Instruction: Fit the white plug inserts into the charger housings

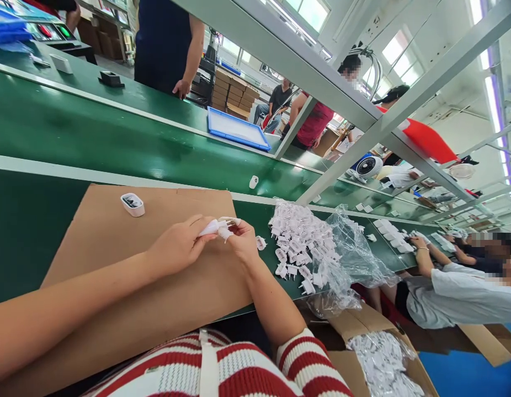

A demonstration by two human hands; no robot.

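Note:
My left hand [183, 245] is closed around a white plastic charger housing [209, 227], held above a brown cardboard sheet [102, 237]. Right at the housing's end, my right hand [245, 245] pinches a small white plug piece [224, 225] with metal pins; white covers sit on some of its fingertips. The two parts meet or nearly touch; fingers hide the exact contact. Toward the sheet's far left corner lies another white housing [132, 205], its open end showing dark parts inside. A loose white plug piece [261, 243] rests just right of my right hand.
A heap of white plug pieces [299, 237] spills from a clear plastic bag [355, 251] on the right. Beyond runs a green conveyor belt [156, 157] carrying a white piece [254, 182]. A slanted metal post [321, 179] rises nearby. A co-worker [458, 292] sits at right.

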